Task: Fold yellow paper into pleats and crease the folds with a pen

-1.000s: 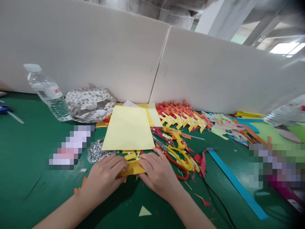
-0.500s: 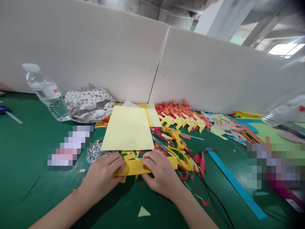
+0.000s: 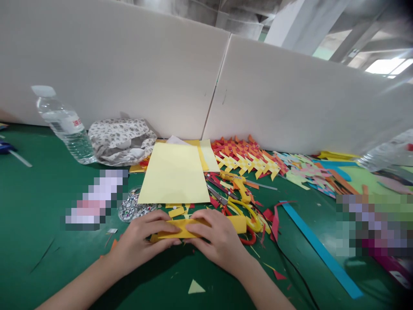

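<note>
A folded yellow paper strip lies crosswise between my two hands, low over the table. My left hand grips its left part, fingers on top and thumb below. My right hand pinches it near the middle, and the strip's right end sticks out past the knuckles. Just behind the hands rests a pale yellow sheet. Yellow-handled scissors lie beyond my right hand, with a red handle beside them. A clear dish of googly eyes sits behind my left hand.
A yellow glue gun with a black cord lies right of centre. Woven paper fish are piled along the white partition. A water bottle and a patterned cloth stand left; a blue strip lies right.
My hands have drawn closer together on the yellow paper strip, the left moving right. The left thumb now stretches along its lower edge, and more of the strip's right end shows.
</note>
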Demonstrator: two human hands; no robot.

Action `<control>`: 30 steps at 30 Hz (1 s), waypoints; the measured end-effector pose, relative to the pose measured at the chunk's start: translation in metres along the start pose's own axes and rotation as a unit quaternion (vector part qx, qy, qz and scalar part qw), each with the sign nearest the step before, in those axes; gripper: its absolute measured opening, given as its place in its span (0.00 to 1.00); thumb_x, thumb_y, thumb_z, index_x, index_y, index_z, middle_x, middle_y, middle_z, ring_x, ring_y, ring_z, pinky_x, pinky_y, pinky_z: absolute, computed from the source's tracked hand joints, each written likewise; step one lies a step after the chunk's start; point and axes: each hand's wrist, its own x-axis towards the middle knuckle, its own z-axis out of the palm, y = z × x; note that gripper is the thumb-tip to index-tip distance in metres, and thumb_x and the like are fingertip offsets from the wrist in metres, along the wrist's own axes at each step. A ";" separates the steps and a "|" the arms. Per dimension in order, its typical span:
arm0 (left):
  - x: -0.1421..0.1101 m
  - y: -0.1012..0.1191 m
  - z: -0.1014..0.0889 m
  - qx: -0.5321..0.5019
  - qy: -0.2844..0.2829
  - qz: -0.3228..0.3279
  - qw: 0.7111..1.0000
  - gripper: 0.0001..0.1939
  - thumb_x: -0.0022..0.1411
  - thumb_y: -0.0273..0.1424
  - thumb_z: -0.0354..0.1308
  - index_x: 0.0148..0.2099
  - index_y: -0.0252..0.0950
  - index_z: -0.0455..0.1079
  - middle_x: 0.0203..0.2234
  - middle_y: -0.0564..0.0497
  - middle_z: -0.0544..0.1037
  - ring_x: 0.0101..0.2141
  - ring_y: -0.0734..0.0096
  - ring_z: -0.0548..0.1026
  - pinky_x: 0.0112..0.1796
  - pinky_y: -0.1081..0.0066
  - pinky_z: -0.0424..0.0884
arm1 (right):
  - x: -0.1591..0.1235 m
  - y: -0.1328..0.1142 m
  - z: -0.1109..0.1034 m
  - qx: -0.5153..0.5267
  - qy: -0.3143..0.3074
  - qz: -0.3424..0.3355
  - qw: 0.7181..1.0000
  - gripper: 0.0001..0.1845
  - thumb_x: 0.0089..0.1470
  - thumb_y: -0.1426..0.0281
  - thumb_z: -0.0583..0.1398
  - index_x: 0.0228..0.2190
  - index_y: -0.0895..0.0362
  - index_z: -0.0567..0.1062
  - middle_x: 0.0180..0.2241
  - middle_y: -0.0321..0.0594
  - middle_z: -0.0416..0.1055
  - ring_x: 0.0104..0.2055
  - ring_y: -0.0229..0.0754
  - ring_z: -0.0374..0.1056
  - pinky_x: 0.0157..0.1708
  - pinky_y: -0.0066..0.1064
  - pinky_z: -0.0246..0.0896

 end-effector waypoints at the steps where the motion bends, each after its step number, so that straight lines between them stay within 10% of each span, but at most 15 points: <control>1: 0.000 0.000 0.000 -0.005 0.010 0.002 1.000 0.05 0.58 0.29 0.61 0.38 0.41 0.76 0.32 0.51 0.76 0.32 0.73 0.75 0.33 0.75 0.72 | 0.000 -0.001 0.000 0.008 0.003 0.001 1.000 0.07 0.57 0.66 0.59 0.35 0.54 0.76 0.38 0.42 0.72 0.39 0.42 0.67 0.38 0.33 0.61; 12: 0.009 0.009 0.007 -0.190 0.071 -0.233 0.951 0.14 0.49 0.32 0.66 0.40 0.37 0.73 0.29 0.52 0.81 0.29 0.68 0.80 0.29 0.73 0.78 | 0.002 -0.002 0.004 0.029 0.049 0.061 0.997 0.09 0.58 0.65 0.59 0.30 0.55 0.76 0.34 0.40 0.73 0.36 0.40 0.68 0.36 0.32 0.61; 30: 0.008 0.008 0.006 -0.109 0.066 -0.209 0.970 0.05 0.53 0.34 0.62 0.31 0.40 0.78 0.26 0.52 0.82 0.25 0.71 0.78 0.24 0.76 0.73 | 0.002 -0.002 0.008 0.023 0.061 0.146 0.987 0.13 0.58 0.60 0.58 0.37 0.57 0.74 0.28 0.38 0.75 0.30 0.40 0.70 0.30 0.29 0.62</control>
